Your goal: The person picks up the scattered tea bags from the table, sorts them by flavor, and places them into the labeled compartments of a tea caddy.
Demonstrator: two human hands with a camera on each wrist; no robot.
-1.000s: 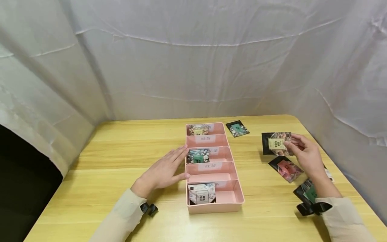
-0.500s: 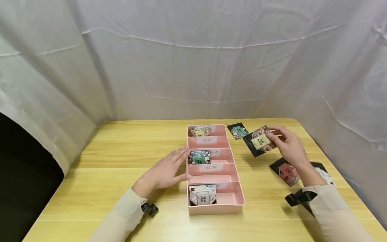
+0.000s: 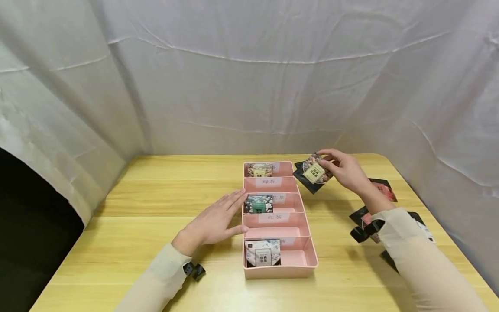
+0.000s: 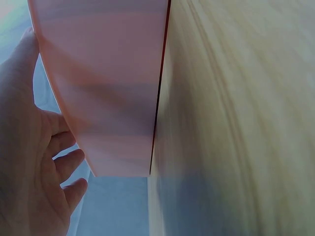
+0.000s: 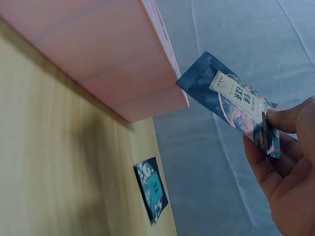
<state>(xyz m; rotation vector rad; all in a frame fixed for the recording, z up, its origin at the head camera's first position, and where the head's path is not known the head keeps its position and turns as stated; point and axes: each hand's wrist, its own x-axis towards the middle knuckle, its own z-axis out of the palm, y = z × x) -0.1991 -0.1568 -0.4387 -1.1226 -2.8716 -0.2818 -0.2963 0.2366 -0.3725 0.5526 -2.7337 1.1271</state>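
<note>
My right hand (image 3: 347, 171) pinches a black tea sachet (image 3: 312, 174) with a pale yellow label by one end, between thumb and fingers. In the right wrist view the sachet (image 5: 236, 101) hangs above the table, its far corner near the rim of the pink divided box (image 3: 280, 272). My left hand (image 3: 210, 223) rests along the box's left rim, fingers straight and thumb apart. Inside the box lie a yellow-label sachet (image 3: 260, 170) at the far end, a green-label sachet (image 3: 258, 205) in the middle and a white sachet (image 3: 263, 253) at the near end.
A green-label sachet (image 5: 153, 189) lies on the table beyond the held one, mostly covered in the head view. To the right lie two red-label sachets, one farther back (image 3: 390, 190), a white-and-black sachet (image 3: 426, 229) and a dark sachet partly under the right sleeve (image 3: 413, 255).
My right hand has carried the yellow-label sachet leftward and back toward the box, turning it slantwise. More of the red-label sachets has come into view. My left hand stays at the rim.
</note>
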